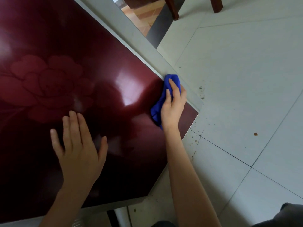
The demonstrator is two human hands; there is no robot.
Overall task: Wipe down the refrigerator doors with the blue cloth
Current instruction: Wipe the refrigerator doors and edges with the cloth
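Right hand (172,108) holds the bunched blue cloth (157,112), fingers bent over the wad and pressing it flat on the refrigerator door (98,63). Thumb is hidden, so how far it wraps I cannot tell. Cloth sits at the door's outer edge, just above the lower corner, touching the grey side strip (147,49); it looks placed to clean right up to the trim. Nearer the camera and to the left of the grip, left hand (78,148) lies on the door with fingers spread and straight, holding nothing. It is probably bracing the door so it does not swing under the wiping pressure. Nearest on the other side, a dark trouser knee (291,213) shows low in the frame, so the person is likely crouching for the bottom section. Door is glossy dark red, with a faint flower pattern (49,79) well left of the cloth and a bright glare patch just beside it. Beyond the grip, pale floor tiles (246,79) carry dark specks (201,92) close to the door corner. Farthest off, brown chair legs (173,12). Judging by position, wiping is under way on the lower door edge; how much is left is unclear.
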